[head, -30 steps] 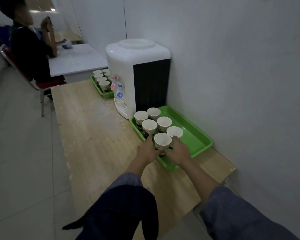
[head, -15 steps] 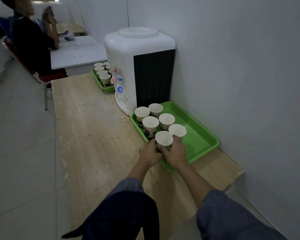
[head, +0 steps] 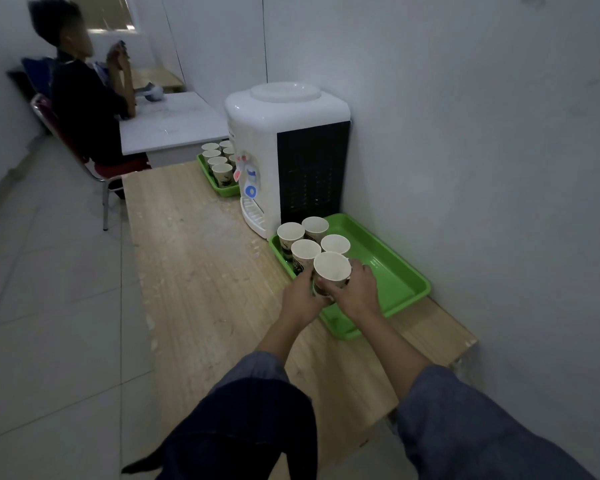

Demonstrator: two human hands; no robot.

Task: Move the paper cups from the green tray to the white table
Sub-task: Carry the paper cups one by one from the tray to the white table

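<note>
You face a plain grey-white wall (head: 482, 133) along the right of a wooden worktop (head: 201, 271). Pale floor tiles (head: 49, 306) lie to your left. Lighting is dim; a red-seated chair (head: 111, 169) stands beyond.

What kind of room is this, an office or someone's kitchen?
Most likely an office or workplace break corner, not a home kitchen. A countertop water dispenser stands on a long wooden table, flanked by green trays of paper cups, and a seated person is at a white table beyond.
</note>
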